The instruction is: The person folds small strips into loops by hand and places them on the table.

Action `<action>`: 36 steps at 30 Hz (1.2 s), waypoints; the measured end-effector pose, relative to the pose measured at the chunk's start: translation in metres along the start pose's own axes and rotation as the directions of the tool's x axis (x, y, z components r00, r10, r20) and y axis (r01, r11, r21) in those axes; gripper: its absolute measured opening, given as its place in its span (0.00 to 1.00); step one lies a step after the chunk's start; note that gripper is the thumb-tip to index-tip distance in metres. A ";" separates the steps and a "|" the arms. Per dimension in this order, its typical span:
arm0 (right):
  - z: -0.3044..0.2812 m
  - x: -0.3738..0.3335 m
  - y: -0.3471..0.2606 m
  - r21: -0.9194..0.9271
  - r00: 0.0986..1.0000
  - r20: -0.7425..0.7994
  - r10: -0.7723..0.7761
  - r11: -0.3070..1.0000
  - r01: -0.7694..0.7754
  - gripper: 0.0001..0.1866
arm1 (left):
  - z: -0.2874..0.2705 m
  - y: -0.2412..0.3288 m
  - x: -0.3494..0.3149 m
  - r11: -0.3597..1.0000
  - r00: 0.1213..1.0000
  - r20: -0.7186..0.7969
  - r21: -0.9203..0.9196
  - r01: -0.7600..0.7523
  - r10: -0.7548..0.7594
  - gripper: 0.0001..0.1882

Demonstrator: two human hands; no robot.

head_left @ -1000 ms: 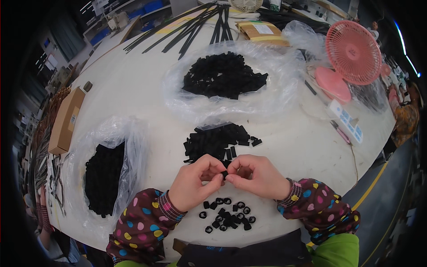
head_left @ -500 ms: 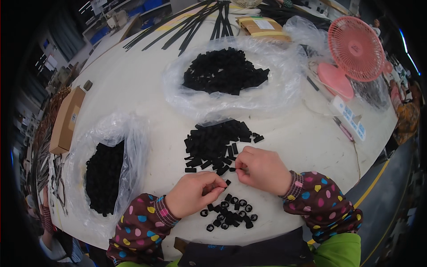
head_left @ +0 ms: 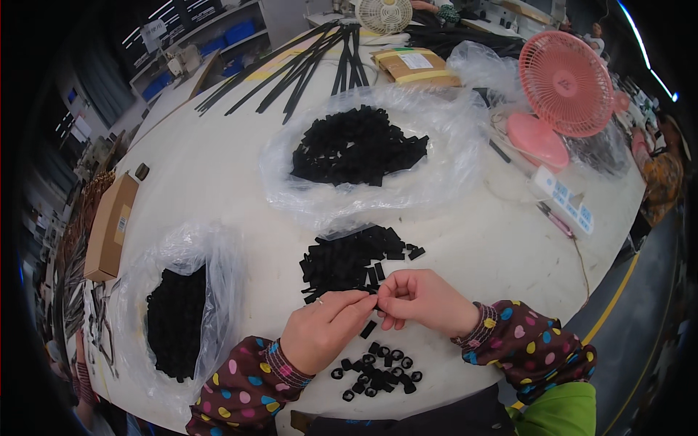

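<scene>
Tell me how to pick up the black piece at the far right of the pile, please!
Probably pinch the black piece across its middle, by its two long sides, coming from above and the right. It lies oblong and slanting, and its right end points away from the pile.

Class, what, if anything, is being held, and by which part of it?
A small black piece, held where the left hand and right hand meet; they cover most of it, so which part is gripped cannot be told.
</scene>
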State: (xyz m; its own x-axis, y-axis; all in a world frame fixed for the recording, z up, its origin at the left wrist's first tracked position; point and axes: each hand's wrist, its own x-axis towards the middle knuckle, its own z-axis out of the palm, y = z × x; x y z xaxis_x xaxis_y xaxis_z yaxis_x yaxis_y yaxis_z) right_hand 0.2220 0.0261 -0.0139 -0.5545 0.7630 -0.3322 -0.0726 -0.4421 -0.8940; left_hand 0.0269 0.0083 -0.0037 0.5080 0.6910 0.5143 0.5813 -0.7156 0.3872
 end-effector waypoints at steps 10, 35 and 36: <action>0.006 -0.002 0.003 0.016 0.999 -0.044 -0.026 1.000 0.027 0.07 | 0.003 -0.005 -0.005 0.996 0.997 -0.010 0.055 -0.070 0.071 0.15; 0.017 -0.011 0.005 -0.544 0.883 0.123 -0.453 0.713 0.442 0.07 | -0.004 -0.002 -0.010 0.620 0.896 0.316 -0.647 0.444 -0.312 0.09; 0.018 -0.012 0.004 -0.555 0.876 0.141 -0.461 0.696 0.455 0.07 | -0.007 -0.004 -0.009 0.622 0.897 0.317 -0.647 0.442 -0.307 0.09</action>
State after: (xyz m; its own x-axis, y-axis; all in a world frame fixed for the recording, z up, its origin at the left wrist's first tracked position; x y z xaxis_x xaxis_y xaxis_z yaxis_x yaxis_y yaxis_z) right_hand 0.2134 0.0067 -0.0081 -0.5688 0.8061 0.1633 0.1571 0.3014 -0.9405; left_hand 0.0157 0.0037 -0.0048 0.4786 0.8724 0.0997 0.1746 -0.2058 0.9629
